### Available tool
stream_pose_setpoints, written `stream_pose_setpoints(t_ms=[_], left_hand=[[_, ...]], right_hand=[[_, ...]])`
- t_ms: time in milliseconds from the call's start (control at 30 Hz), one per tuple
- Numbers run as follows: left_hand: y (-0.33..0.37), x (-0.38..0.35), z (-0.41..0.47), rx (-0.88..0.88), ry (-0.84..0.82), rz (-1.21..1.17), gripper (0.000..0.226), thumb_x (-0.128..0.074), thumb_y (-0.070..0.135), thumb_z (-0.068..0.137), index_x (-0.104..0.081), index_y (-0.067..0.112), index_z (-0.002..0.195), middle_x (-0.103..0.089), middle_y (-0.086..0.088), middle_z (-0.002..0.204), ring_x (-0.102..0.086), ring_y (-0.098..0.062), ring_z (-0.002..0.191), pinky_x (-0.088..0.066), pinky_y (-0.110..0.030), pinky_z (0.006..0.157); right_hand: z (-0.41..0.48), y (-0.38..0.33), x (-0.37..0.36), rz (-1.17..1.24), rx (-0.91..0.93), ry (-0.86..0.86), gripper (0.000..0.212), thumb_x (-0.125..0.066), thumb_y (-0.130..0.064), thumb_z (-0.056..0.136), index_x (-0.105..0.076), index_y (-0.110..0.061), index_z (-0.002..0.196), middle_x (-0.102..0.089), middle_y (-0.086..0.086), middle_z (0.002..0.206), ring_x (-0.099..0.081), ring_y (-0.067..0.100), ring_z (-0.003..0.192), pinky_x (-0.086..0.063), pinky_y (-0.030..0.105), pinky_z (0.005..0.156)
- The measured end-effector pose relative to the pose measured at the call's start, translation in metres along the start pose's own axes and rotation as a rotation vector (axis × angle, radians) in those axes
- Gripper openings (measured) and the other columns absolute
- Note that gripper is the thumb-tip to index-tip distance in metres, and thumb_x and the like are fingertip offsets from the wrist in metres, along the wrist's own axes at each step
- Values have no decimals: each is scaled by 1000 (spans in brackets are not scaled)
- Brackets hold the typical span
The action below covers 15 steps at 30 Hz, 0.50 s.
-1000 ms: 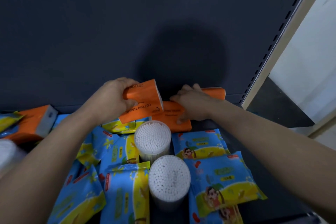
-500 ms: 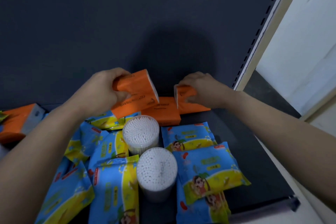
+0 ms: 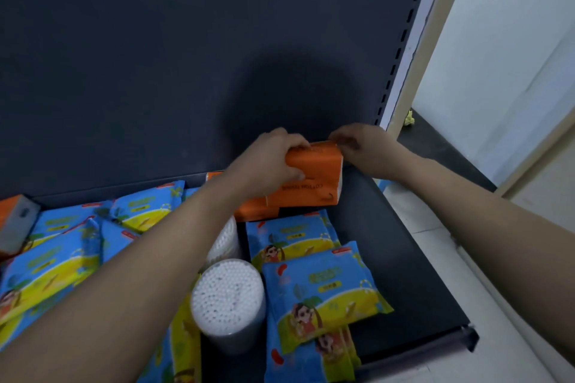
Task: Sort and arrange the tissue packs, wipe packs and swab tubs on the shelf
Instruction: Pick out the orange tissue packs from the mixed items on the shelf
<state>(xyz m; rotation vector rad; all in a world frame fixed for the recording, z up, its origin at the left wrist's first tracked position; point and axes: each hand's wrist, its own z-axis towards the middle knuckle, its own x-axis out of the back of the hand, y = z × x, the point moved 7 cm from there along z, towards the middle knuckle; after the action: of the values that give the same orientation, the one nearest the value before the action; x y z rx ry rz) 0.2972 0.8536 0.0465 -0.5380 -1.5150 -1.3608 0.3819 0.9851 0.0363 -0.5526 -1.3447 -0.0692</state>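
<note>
My left hand (image 3: 267,162) grips an orange tissue pack (image 3: 314,177) from the left and holds it on edge at the shelf's back right. My right hand (image 3: 361,146) curls its fingers over the top right corner of that pack; whether a second pack stands behind it is hidden. Another orange pack (image 3: 255,211) lies flat beneath. Two swab tubs stand in the middle: the near tub (image 3: 228,305) is in full view, the far tub (image 3: 224,239) is half hidden by my left forearm. Blue and yellow wipe packs (image 3: 323,292) lie around them.
More wipe packs (image 3: 46,258) are heaped on the left, and an orange pack (image 3: 12,221) lies at the far left edge. Bare dark shelf (image 3: 392,242) runs along the right. The dark back panel (image 3: 186,56) and a slotted upright (image 3: 401,50) close off the back.
My left hand has carried its orange pack to the right, up against my right hand at the back right corner. The right hand's pack went from lying flat to standing on edge.
</note>
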Motion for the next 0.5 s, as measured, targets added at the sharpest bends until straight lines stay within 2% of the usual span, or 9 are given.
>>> stream_pose_setpoints(t_ms=[167,267,300,367,500], left_hand=[[11,-14,14,19,45,64,48,-71,19,77,-51,20,121,-46,-3,118,-42,-21,112,-41,-34,95],[8,-28,16,52,10,90,46,-73,20,76,-49,15,116,-45,-5,118,-45,-22,110,-43,-35,94],[5,-31,16,64,-8,93,45,-73,19,77,-50,14,115,-45,-5,117,-46,-22,109,-44,-36,93],[1,-30,15,76,-28,66,48,-74,20,75,-50,15,117,-47,-4,117,-48,-19,108,-43,-33,94],[-28,8,-2,145,38,40,47,-75,16,72,-57,13,115,-58,-5,113,-54,-17,102,-42,-24,86]], right_hand=[[-15,9,2,190,-53,-90,38,-52,-12,90,-54,-18,128,-60,0,122,-54,11,104,-42,25,89],[-21,11,-4,324,-83,-210,48,-59,-12,86,-48,-19,132,-58,0,121,-58,16,106,-49,35,94],[-22,10,-7,348,-71,-236,49,-61,-13,86,-46,-19,132,-56,0,119,-58,16,105,-50,34,93],[-22,6,-11,257,-28,-257,53,-66,-19,84,-44,-16,132,-49,0,120,-52,16,108,-48,29,91],[-14,-1,-15,-112,67,-133,74,-72,-41,75,-36,-18,135,-31,5,135,-31,23,124,-33,37,104]])
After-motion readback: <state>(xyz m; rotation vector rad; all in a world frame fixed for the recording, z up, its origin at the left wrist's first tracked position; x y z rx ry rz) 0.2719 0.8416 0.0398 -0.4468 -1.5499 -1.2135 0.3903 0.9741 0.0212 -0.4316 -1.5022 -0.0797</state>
